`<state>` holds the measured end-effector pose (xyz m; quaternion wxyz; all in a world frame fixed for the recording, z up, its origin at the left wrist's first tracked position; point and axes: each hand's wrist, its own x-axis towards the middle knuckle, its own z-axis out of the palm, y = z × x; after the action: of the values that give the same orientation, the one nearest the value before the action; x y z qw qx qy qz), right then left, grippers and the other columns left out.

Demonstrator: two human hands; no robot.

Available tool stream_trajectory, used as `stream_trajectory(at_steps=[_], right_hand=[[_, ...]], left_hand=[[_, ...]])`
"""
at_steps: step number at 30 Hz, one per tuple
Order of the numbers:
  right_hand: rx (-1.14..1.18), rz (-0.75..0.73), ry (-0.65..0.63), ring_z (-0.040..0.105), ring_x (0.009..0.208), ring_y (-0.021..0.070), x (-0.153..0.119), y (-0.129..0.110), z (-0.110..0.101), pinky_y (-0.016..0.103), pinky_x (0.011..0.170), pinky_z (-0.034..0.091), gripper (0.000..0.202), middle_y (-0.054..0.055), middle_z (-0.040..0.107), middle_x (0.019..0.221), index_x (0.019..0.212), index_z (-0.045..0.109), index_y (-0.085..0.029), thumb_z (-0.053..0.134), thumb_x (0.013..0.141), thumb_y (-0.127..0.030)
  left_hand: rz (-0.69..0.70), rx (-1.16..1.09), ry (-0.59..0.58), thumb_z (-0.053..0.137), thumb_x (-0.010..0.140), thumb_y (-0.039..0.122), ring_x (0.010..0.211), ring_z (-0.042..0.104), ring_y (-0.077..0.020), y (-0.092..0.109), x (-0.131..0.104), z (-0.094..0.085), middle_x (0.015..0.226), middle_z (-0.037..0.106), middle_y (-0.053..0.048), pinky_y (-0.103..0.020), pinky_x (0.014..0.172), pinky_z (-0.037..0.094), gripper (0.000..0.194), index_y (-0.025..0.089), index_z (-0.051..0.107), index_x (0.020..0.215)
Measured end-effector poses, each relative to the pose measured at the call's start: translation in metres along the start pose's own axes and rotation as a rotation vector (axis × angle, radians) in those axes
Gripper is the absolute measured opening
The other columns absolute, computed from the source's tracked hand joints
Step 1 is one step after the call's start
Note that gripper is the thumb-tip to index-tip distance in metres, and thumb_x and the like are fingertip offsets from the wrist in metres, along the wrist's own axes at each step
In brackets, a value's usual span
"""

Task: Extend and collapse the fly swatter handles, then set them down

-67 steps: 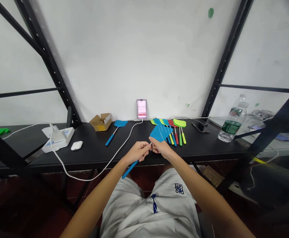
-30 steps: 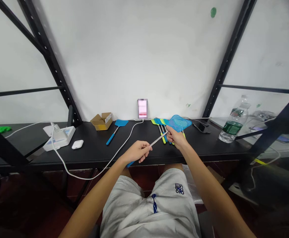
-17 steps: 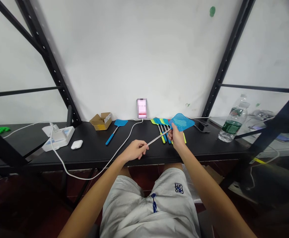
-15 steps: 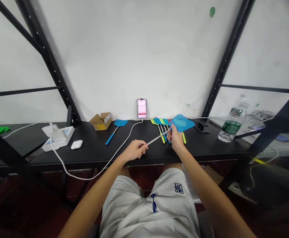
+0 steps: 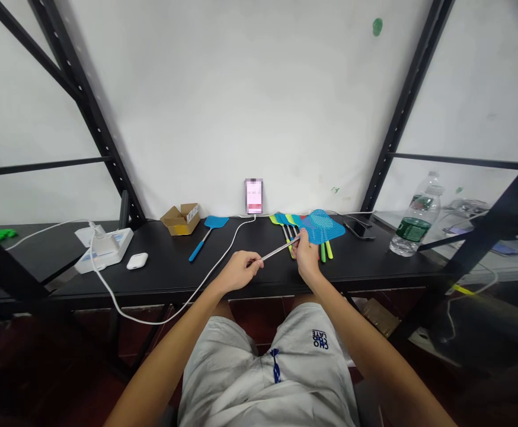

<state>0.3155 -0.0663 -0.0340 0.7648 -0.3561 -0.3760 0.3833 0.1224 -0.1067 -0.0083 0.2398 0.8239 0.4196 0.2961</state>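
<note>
A blue fly swatter (image 5: 323,226) with a thin metal rod slants over the black table. My right hand (image 5: 306,254) is closed on it near the base of its mesh head. Lower left, my left hand (image 5: 241,270) pinches the rod's other end. Behind and partly under the held swatter lies a row of several swatters (image 5: 285,220) in green, blue and red, with handles toward me. Another blue swatter (image 5: 217,222) lies apart, left of the white cable.
An upright phone (image 5: 254,197) leans on the wall, its white cable crossing the table. Left are an open cardboard box (image 5: 181,220), a white earbud case (image 5: 137,261) and a power strip (image 5: 119,249). Right are a dark phone (image 5: 359,230) and plastic bottles (image 5: 412,228).
My right hand has moved slightly left and down along with the swatter's head, so more handles at the right of the row show. My left hand has hardly moved.
</note>
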Motion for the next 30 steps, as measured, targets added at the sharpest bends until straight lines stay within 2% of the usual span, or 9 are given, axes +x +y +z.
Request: stream_trajectory(at_steps=[6,13,20,25,30], right_hand=[[-0.016,0.037,-0.096,0.03,0.036,0.0076,-0.029,0.005,0.018,0.022,0.035,0.026,0.04,-0.008,0.031,0.046,0.063,0.038,-0.022,0.05,0.088,-0.052],[-0.016,0.087,-0.162,0.03,0.037,0.0062,-0.024,0.006,0.015,0.02,0.035,0.024,0.04,-0.008,0.033,0.047,0.064,0.04,-0.021,0.056,0.084,-0.053],[-0.241,0.035,-0.416,0.042,0.037,0.0068,-0.043,0.012,0.021,0.02,0.038,0.032,0.034,-0.006,0.049,0.051,0.066,0.049,-0.02,0.056,0.085,-0.048],[-0.34,0.051,-0.418,0.045,0.037,0.0083,-0.044,0.017,0.02,0.02,0.038,0.032,0.033,-0.006,0.05,0.048,0.065,0.05,-0.021,0.059,0.083,-0.047],[-0.348,0.148,-0.405,0.044,0.035,0.0091,-0.028,0.01,0.017,0.02,0.035,0.03,0.033,-0.006,0.048,0.045,0.062,0.048,-0.021,0.061,0.08,-0.045]], left_hand=[[-0.001,-0.016,0.012,0.045,0.085,0.03,0.054,0.048,-0.0106,0.001,-0.001,0.001,0.061,0.057,0.0,-0.022,0.052,0.035,0.027,0.015,0.067,0.08],[-0.053,-0.103,-0.021,0.046,0.086,0.031,0.048,0.049,-0.0083,-0.002,0.0,0.004,0.062,0.058,0.001,-0.02,0.047,0.035,0.024,0.015,0.064,0.081],[-0.139,-0.388,0.045,0.05,0.087,0.04,0.043,0.054,-0.0089,-0.008,0.006,0.018,0.061,0.057,0.002,-0.019,0.04,0.038,0.026,0.016,0.052,0.077],[-0.11,-0.45,-0.013,0.053,0.086,0.042,0.044,0.056,-0.0095,-0.003,0.005,0.018,0.062,0.059,0.0,-0.021,0.043,0.044,0.028,0.016,0.05,0.075],[-0.076,-0.428,-0.079,0.055,0.086,0.042,0.052,0.061,-0.0121,0.002,0.003,0.017,0.069,0.065,-0.003,-0.023,0.049,0.048,0.028,0.015,0.055,0.083]])
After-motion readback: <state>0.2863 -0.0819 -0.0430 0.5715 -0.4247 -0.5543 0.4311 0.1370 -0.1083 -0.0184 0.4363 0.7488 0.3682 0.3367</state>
